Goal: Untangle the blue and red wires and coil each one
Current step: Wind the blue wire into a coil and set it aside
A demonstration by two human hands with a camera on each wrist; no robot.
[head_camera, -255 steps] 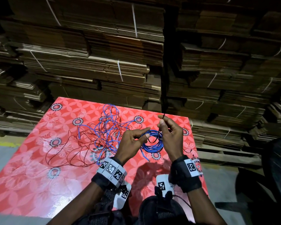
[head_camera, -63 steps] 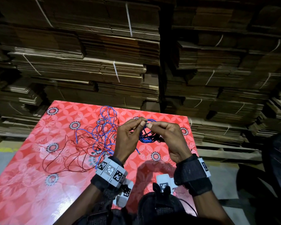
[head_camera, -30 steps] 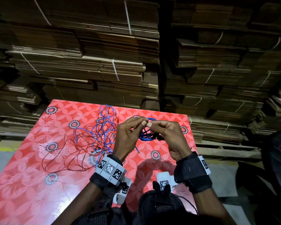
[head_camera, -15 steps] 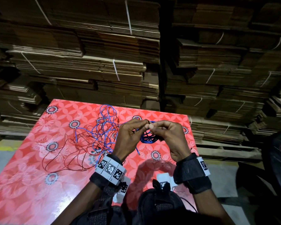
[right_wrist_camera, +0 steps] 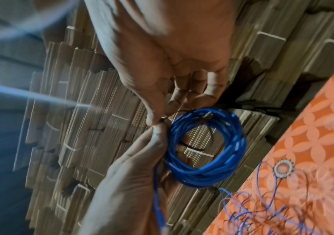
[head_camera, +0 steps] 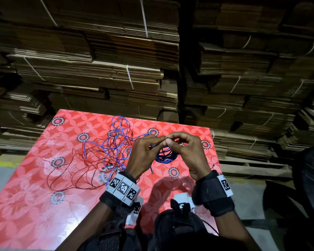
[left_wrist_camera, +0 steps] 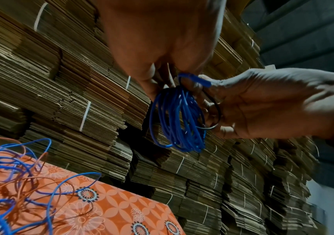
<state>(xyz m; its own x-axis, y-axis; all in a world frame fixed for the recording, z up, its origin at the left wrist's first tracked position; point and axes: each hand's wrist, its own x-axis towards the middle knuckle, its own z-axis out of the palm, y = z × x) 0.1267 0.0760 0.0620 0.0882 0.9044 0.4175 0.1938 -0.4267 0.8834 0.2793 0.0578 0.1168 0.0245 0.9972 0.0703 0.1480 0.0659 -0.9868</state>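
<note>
- Head view: since half a second ago little has changed; the left hand [head_camera: 143, 153] and right hand [head_camera: 186, 151] still meet fingertip to fingertip above the far right part of the red flower-patterned table [head_camera: 34, 205], pinching the small coil of blue wire [head_camera: 166, 155] that hangs below them. The loose tangle of blue and red wires [head_camera: 105, 151] lies left of the hands; strapped stacks of flattened cardboard [head_camera: 116, 69] rise beyond the far edge.
- Left wrist view: the coil [left_wrist_camera: 179, 119] hangs edge-on, long axis vertical, with a thin black tie [left_wrist_camera: 215, 111] looped beside it.
- Right wrist view: the coil [right_wrist_camera: 206, 147] shows as an open ring; thumbs and forefingers pinch at its rim.
</note>
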